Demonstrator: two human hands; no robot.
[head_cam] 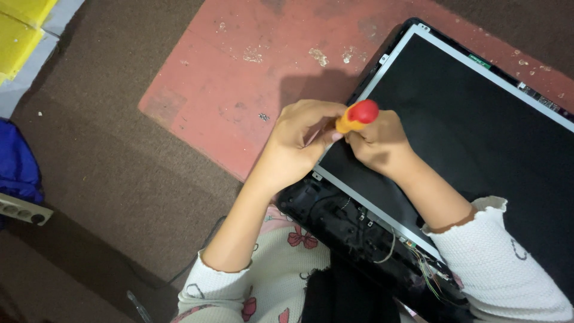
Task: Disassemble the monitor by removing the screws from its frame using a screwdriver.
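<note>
Here, both hands (335, 140) grasping a screwdriver (357, 115), orange handle, red cap, over bare laptop screen (478, 119).

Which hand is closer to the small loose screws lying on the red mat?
Left. The left hand is just right of the screws; the right hand sits farther right, over the screen panel.

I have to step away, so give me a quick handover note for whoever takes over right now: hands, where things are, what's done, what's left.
Left hand: closed around the screwdriver shaft, at the left edge of the screen panel.
Right hand: gripping the screwdriver just under its red and orange handle.
Things: the panel lies bare in the lid shell, metal frame exposed; loose wires show at the hinge end. A few small screws lie on the red floor.
Done: front bezel looks to be off.
Left: the tip is hidden by the hands, so I cannot tell how far this edge has got.
</note>
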